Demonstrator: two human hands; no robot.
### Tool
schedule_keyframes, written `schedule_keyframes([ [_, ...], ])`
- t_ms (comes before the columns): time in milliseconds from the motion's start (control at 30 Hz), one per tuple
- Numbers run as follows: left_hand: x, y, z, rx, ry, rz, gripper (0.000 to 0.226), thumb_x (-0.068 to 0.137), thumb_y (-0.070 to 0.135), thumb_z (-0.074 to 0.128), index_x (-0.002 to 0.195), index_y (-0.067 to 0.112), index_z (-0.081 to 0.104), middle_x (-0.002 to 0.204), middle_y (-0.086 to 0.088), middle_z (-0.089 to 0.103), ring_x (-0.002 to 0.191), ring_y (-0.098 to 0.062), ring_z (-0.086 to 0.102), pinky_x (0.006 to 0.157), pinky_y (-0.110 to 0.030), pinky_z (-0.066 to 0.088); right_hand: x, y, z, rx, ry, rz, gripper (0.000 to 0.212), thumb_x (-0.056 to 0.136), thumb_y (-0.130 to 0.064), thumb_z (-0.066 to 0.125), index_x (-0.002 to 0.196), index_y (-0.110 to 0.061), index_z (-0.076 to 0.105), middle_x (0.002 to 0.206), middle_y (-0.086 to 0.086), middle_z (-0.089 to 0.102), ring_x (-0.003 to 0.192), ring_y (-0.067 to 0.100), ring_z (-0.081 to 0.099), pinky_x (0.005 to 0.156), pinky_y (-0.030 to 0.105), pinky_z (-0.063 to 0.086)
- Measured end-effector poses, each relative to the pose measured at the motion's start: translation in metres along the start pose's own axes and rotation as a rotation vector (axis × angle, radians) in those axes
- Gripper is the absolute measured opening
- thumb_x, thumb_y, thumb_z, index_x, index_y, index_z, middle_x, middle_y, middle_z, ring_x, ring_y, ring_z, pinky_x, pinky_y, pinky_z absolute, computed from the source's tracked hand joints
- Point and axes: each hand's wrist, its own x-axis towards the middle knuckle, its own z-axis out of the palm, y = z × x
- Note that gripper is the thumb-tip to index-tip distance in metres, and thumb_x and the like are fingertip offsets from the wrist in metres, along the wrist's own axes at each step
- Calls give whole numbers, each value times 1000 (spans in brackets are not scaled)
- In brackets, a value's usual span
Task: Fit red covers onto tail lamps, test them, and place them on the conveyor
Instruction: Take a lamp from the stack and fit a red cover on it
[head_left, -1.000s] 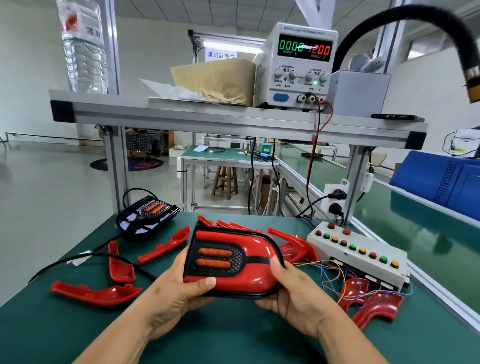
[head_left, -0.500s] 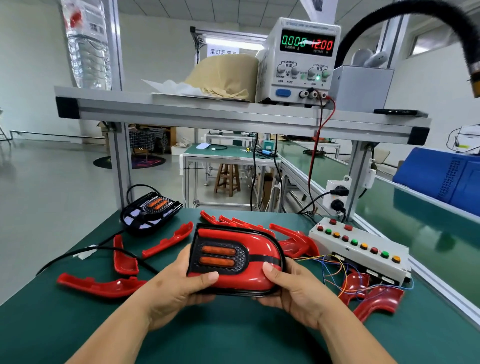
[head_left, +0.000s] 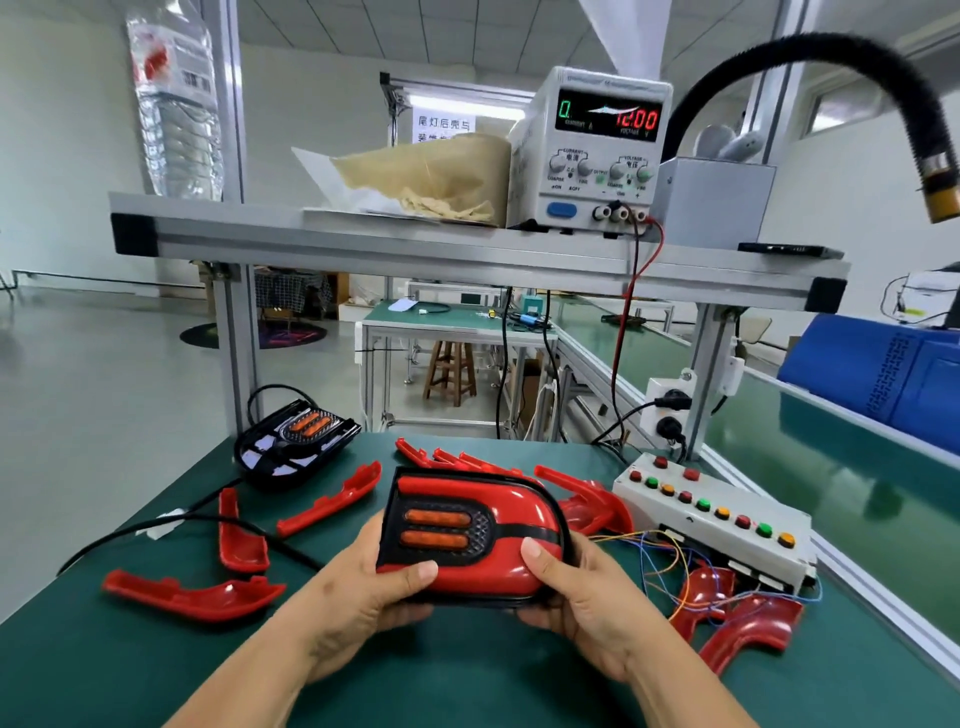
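While the red cover (head_left: 483, 577) is being seated on the tail lamp (head_left: 470, 538), which appears to be the step in hand, support the lamp from beneath and press with the thumbs only. The left hand (head_left: 358, 597) grips the lamp's left end, thumb on the near edge and fingers curled under it. The right hand (head_left: 582, 597) grips the right end the same way, thumb flat on the cover. The lamp is held just above the green table (head_left: 467, 686), in the lower centre of the frame. Work the thumbs along the black rim in short steps so that the seam closes evenly (a gap on one side suggests a catch not engaged). Avoid pressing on the dark patterned panel. Confirm the fit before moving to the button box (head_left: 711, 519) at lower right, then to the conveyor (head_left: 841, 499) along the right edge. The cover is glossy red, with rounded corners and a black band across its middle. At the lamp's left end, two orange bars sit in the dark panel; whether they are lit cannot be told. Loose covers (head_left: 192, 597) lie to the lower left.
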Motion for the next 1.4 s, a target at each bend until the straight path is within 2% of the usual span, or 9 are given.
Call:
schedule_keyframes([
  [367, -6, 4, -12, -85, -99, -72, 61, 81, 10, 66, 134, 36, 50, 128, 0, 67, 114, -21, 66, 86, -37, 57, -3, 0, -4, 14, -106, 72, 61, 72, -34, 70, 124, -9, 51, 98, 16, 72, 81, 29, 70, 69, 35, 59],
  [500, -9, 14, -13, -26, -69, -103, 41, 91, 20, 58, 130, 33, 56, 125, 0, 68, 114, -21, 65, 94, -45, 52, 0, -3, -5, 28, -99, 137, 67, 76, -59, 55, 124, -12, 57, 105, 14, 72, 85, 28, 70, 72, 37, 59],
  [667, -15, 29, -27, 299, 52, -189, 28, 106, 17, 39, 121, 9, 60, 113, -22, 69, 92, -35, 66, 77, -46, 54, -1, -10, 3, -278, -56, 322, 95, 64, -88, 28, 114, -12, 57, 87, 18, 75, 69, 30, 72, 54, 29, 56],
  [800, -18, 35, -30, 381, 39, -244, 25, 104, 14, 44, 111, 5, 67, 93, -8, 76, 67, -22, 68, 59, -33, 54, -8, -14, 5, -620, -17, 345, 106, 52, -95, 16, 121, -19, 46, 69, 11, 73, 57, 23, 71, 47, 25, 52],
  [933, -17, 37, -34, 367, 42, -324, 22, 101, 15, 51, 113, 3, 65, 102, -15, 74, 69, -25, 68, 52, -28, 50, -13, -23, 3, -786, -39, 351, 115, 54, -93, 9, 142, -24, 36, 61, 10, 70, 51, 20, 68, 43, 22, 49],
  [1033, -17, 39, -35, 408, 30, -358, 20, 99, 17, 56, 111, 4, 66, 98, -13, 73, 70, -23, 65, 52, -27, 50, -15, -25, -2, -861, 0, 314, 117, 61, -89, 6, 137, -8, 42, 61, 12, 69, 47, 20, 65, 42, 21, 46],
  [1167, -13, 43, -28, 501, 41, -342, 22, 101, 20, 52, 94, 6, 67, 80, -9, 64, 55, -15, 61, 51, -27, 52, -5, -29, -13, -895, 318, 2, 88, 78, -79, 17, 95, -10, 68, 71, 9, 70, 62, 23, 67, 67, 34, 55],
  [1267, -11, 48, -27, 593, 53, -348, 28, 101, 26, 53, 81, 11, 65, 72, -7, 60, 55, -17, 63, 53, -25, 54, 15, -35, -21, -1086, 443, -179, 48, 100, -48, 37, 70, -18, 59, 70, 1, 63, 71, 21, 60, 70, 33, 48],
  [1400, -8, 55, -36, 688, 68, -335, 35, 98, 35, 57, 77, 8, 60, 65, -6, 66, 57, -18, 67, 57, -26, 57, 46, -37, -20, -1524, 384, -57, 26, 101, -22, 41, 97, -17, 66, 102, 5, 69, 83, 17, 58, 69, 26, 40],
])
